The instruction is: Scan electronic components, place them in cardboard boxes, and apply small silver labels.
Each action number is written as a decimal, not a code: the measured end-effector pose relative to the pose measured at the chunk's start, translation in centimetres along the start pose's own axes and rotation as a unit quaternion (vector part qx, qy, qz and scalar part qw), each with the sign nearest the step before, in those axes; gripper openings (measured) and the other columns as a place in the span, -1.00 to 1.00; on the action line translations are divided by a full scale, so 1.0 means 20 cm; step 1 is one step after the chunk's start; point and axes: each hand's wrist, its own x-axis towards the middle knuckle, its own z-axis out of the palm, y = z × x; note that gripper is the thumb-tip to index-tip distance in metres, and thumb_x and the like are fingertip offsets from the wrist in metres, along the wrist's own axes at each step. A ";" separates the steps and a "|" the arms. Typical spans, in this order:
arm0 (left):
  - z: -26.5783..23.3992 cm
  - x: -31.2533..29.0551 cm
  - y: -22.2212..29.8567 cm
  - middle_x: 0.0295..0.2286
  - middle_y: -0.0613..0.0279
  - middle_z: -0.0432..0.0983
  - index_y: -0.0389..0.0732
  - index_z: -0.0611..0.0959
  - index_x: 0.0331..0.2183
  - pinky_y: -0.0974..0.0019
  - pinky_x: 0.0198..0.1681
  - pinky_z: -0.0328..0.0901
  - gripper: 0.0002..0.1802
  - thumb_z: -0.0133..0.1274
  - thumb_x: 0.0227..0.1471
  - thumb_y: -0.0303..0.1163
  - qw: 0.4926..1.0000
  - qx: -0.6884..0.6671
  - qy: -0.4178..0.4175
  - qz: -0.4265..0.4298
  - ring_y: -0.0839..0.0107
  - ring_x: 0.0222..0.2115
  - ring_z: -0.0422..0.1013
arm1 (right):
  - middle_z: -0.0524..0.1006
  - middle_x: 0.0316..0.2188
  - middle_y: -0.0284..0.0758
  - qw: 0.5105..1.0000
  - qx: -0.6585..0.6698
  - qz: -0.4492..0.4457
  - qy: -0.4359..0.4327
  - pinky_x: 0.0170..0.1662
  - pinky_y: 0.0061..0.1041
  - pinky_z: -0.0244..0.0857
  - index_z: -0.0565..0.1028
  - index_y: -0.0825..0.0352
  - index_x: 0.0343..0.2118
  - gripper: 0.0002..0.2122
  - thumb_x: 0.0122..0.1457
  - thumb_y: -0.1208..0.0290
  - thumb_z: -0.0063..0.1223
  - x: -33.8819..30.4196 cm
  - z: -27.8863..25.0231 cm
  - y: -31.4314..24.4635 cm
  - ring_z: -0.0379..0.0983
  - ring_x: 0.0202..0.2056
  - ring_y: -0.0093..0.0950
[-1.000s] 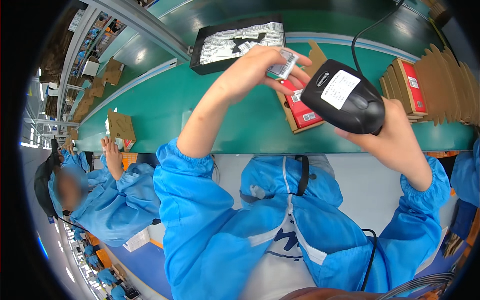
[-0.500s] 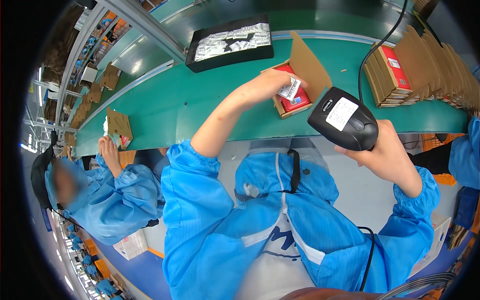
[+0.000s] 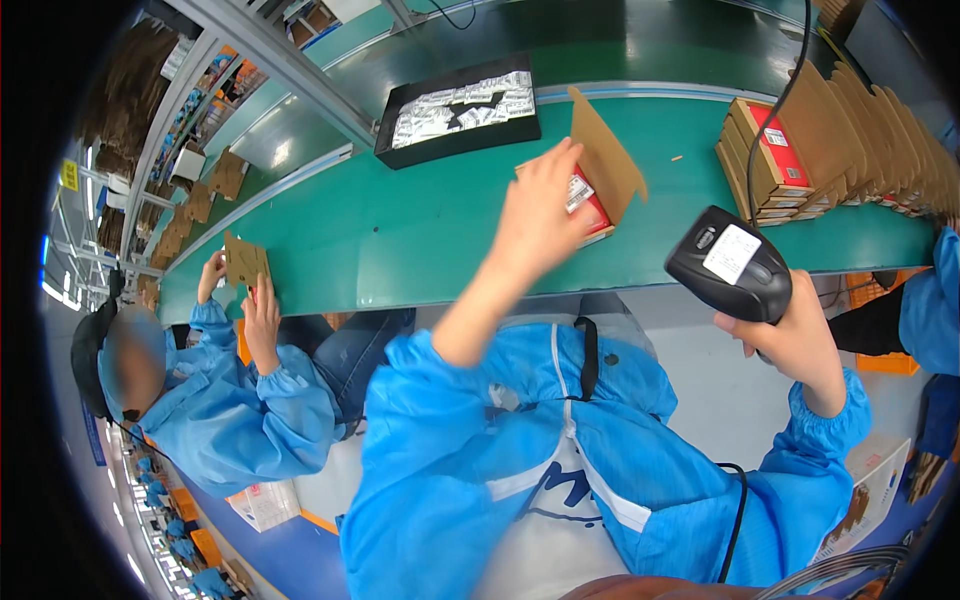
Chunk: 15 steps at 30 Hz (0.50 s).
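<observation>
An open cardboard box [image 3: 612, 165] stands on the green bench with its lid raised, and a red package [image 3: 597, 212] lies inside. A white printed label [image 3: 577, 192] shows on that package. Across the box's left side reaches my left hand [image 3: 540, 212], fingers stretched out and nothing visible in them; it hides much of the box. My right hand [image 3: 800, 325] is wrapped around the handle of a black corded barcode scanner [image 3: 705, 275], held in front of the bench edge, right of the box.
A black tray [image 3: 455, 150] full of white labels sits behind the box. Stacked open cardboard boxes [image 3: 775, 165] with red packages stand at the right, the scanner's cable [image 3: 757, 150] passing in front. At the left, a co-worker [image 3: 240, 400] handles a small cardboard box [image 3: 246, 262].
My left hand has let go of the label, now on the red package, and drawn back toward the box's left side. The scanner has shifted right and slightly nearer.
</observation>
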 end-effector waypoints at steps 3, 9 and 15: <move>0.19 -0.08 0.16 0.09 -0.18 0.01 -0.34 -0.03 0.14 -0.27 0.10 -0.26 -0.06 -0.06 -0.14 -0.04 0.982 0.170 0.063 -0.053 -0.06 0.11 -0.02 | 0.50 -0.63 -0.32 0.996 0.081 0.030 0.026 -0.67 -0.66 0.24 0.46 0.47 -0.35 -0.74 -0.15 0.52 0.21 -0.02 0.06 0.07 0.35 -0.70 -0.66; 0.06 -0.26 -0.14 0.00 -0.14 0.19 -0.33 0.19 0.06 -0.05 0.09 -0.05 -0.21 -0.01 -0.28 -0.32 0.970 0.230 0.077 -0.031 0.04 0.00 0.16 | 0.51 -0.65 -0.31 0.993 0.111 0.005 0.038 -0.67 -0.66 0.23 0.48 0.44 -0.36 -0.74 -0.17 0.53 0.23 -0.07 0.12 0.18 0.38 -0.70 -0.62; -0.50 -0.71 -0.79 0.03 -0.20 0.09 -0.39 0.42 -0.16 0.08 0.05 0.10 -0.34 0.19 -0.23 -0.12 0.957 0.234 0.032 -0.168 -0.02 0.02 0.13 | 0.50 -0.66 -0.31 0.992 0.112 0.024 0.059 -0.66 -0.65 0.23 0.48 0.44 -0.35 -0.73 -0.19 0.54 0.22 -0.10 0.10 0.26 0.39 -0.71 -0.59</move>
